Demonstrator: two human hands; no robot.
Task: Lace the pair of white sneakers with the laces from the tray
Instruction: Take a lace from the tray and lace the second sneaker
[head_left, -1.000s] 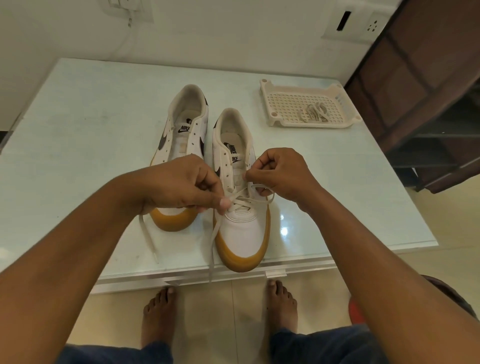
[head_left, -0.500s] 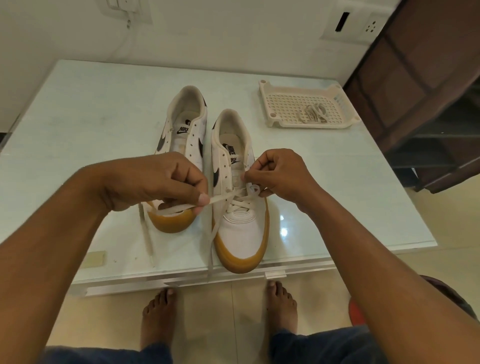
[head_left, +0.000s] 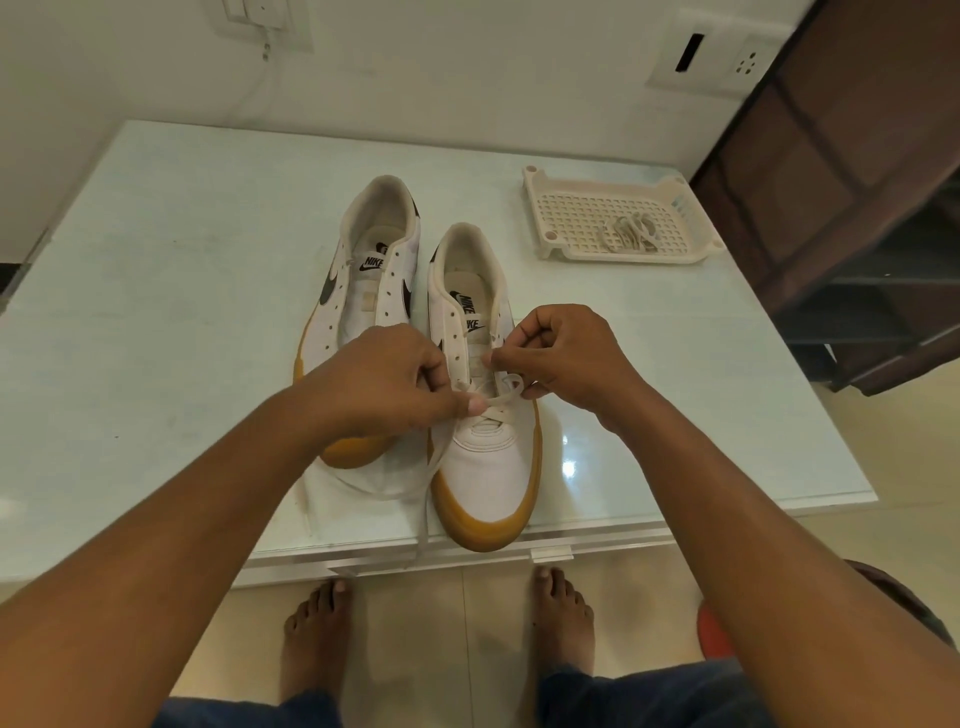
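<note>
On the pale tabletop (head_left: 156, 312), the left hand (head_left: 384, 384) pinches the lace (head_left: 498, 397) across the right sneaker (head_left: 483, 415); the right hand (head_left: 566, 353) grips its loop.

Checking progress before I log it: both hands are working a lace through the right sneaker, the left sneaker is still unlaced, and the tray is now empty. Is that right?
Not quite. The tray is not empty: the head view shows a bundled lace lying in it. The rest holds: the left hand and right hand work a lace on the right sneaker, and the left sneaker is unlaced.
</note>
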